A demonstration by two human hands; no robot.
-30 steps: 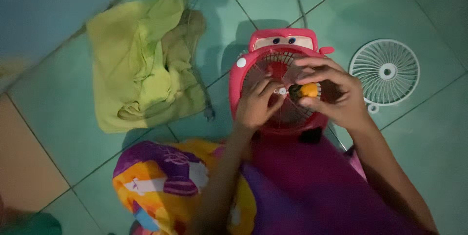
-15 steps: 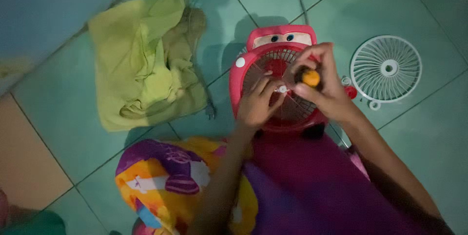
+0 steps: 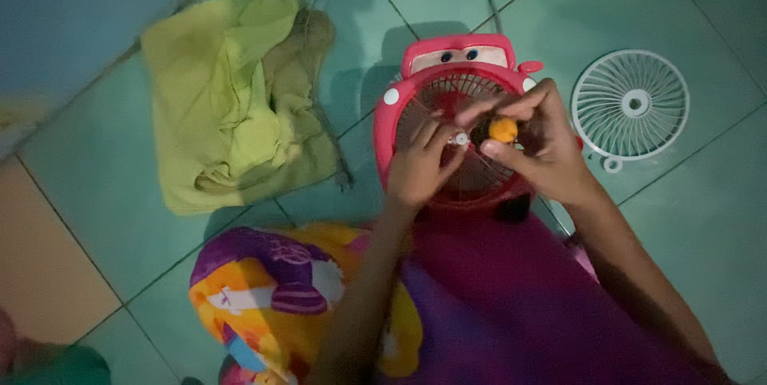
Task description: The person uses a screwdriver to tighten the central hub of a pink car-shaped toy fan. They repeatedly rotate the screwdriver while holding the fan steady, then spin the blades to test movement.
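Red fan (image 3: 451, 125) lies face up on the tiled floor (image 3: 703, 217), front grille (image 3: 631, 105) already off and lying just to its right. Right hand (image 3: 543, 149) pinches an orange-handled tool (image 3: 503, 129) over the hub; left hand (image 3: 419, 165) is curled, fingertips pinching a small white part (image 3: 461, 139) at the centre. Inner grille looks in place, so hub work seems unfinished. Green cloth (image 3: 240, 101) lies crumpled to the left, well apart. Colourful fabric (image 3: 272, 281) sits near the bottom edge.
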